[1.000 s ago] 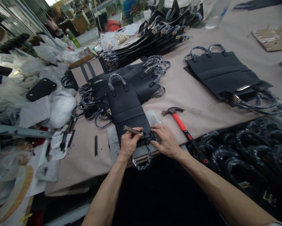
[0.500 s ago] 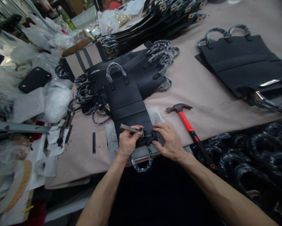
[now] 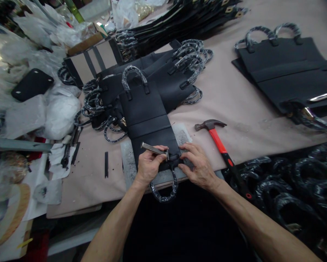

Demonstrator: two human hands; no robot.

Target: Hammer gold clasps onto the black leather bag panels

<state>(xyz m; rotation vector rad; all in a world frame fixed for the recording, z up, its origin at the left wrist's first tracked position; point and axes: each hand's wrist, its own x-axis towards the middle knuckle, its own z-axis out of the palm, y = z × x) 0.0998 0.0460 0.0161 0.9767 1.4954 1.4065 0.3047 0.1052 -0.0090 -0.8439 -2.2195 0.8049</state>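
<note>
A flat black bag panel (image 3: 149,109) with plastic-wrapped handles at both ends lies over a grey slab (image 3: 128,160) at the table's front edge. Closed around a metal punch-like bar tool (image 3: 151,147), my left hand (image 3: 148,167) keeps the tool's flat end on or close by a small black strap (image 3: 174,157) on the panel. My right hand (image 3: 197,165) lies at the strap's right end, fingers bent and apart, fingertips touching or very near it. The wrapped handle (image 3: 164,198) on the near side hangs past the edge. A claw hammer (image 3: 218,142) with a red and black grip rests to the right.
More black bag panels (image 3: 168,78) are heaped behind, with a longer stack (image 3: 163,31) beyond them. Another panel pair (image 3: 286,69) lies at right. Clear plastic bags (image 3: 61,114) crowd the left. A thin black strip (image 3: 106,165) lies left of the slab. Wrapped handles (image 3: 294,203) fill the lower right.
The view has shifted slightly. My right fingertips have come a little closer to the small strap; my left hand keeps its grip on the metal tool.
</note>
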